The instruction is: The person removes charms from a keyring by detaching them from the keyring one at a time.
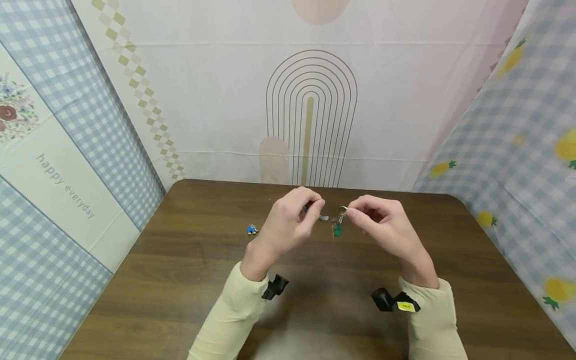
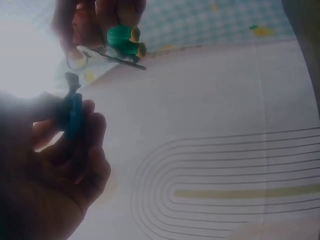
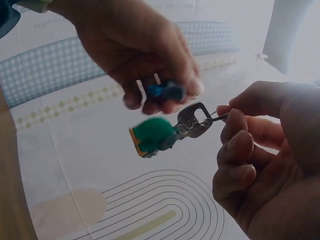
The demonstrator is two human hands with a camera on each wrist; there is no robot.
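Above the tabletop, our right hand is pinching the key ring, its key and green charm slanting down leftward. Our left hand is pinching a small blue piece in its fingers, just left of the key, apart.

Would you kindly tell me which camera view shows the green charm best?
The right wrist view: the green charm appears largest there, unobstructed, with its chain visible. The head view shows it as a small shape between the left hand and right hand; the left wrist view shows it smaller, near the top edge.
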